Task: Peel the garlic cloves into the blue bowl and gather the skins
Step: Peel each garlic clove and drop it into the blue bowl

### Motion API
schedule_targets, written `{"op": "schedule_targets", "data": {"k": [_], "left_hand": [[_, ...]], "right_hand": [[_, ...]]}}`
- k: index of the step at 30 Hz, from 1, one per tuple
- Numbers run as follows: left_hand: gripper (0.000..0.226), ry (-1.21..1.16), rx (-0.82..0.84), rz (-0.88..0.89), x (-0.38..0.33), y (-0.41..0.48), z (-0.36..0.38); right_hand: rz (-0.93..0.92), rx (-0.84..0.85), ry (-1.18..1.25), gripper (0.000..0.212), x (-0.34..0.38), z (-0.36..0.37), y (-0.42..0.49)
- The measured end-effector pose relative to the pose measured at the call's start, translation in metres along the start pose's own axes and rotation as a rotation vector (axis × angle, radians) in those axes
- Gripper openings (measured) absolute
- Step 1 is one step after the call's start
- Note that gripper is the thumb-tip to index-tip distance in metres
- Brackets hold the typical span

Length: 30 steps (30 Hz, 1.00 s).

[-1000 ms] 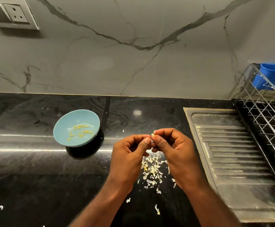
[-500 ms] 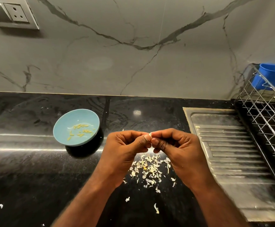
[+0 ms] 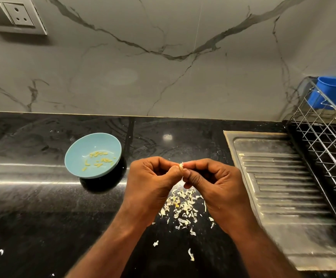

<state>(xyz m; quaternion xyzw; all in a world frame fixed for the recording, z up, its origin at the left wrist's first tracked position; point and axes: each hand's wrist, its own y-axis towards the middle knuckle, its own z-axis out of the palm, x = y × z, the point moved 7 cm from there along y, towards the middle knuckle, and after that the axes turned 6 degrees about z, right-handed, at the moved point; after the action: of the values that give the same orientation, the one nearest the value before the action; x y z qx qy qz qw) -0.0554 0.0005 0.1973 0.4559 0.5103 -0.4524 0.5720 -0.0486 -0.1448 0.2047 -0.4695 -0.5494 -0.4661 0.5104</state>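
Observation:
My left hand and my right hand meet fingertip to fingertip above the black counter, both pinching one small pale garlic clove. Most of the clove is hidden by the fingers. A light blue bowl stands to the left of my hands, tilted a little, with several small yellowish peeled cloves inside. A loose heap of white garlic skins lies on the counter just below and between my hands, with stray flakes nearer to me.
The black stone counter runs to a marble wall. A steel drainboard lies on the right, beside a wire dish rack holding a blue plastic container. A wall socket sits at the upper left.
Both hands have stayed together over the skin heap, with the fingertips shifting slightly on the clove. The left forearm has swung a little to the left.

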Motion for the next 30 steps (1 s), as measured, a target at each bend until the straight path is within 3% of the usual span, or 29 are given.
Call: {"op": "schedule_targets", "data": {"k": [7,19,30], "left_hand": [[0.024,-0.104,0.13,-0.048,-0.003,0.001,0.002],[0.028,-0.138,0.23,-0.108,-0.002,0.005,-0.002],[0.005,-0.097,0.167,-0.127,0.005,0.007,-0.006]], "right_hand": [[0.007,-0.017,0.0,0.015,0.001,-0.004,0.004],[-0.091,0.015,-0.134,0.012,0.01,-0.005,0.004],[-0.204,0.024,-0.295,0.013,0.011,0.003,0.001]]}}
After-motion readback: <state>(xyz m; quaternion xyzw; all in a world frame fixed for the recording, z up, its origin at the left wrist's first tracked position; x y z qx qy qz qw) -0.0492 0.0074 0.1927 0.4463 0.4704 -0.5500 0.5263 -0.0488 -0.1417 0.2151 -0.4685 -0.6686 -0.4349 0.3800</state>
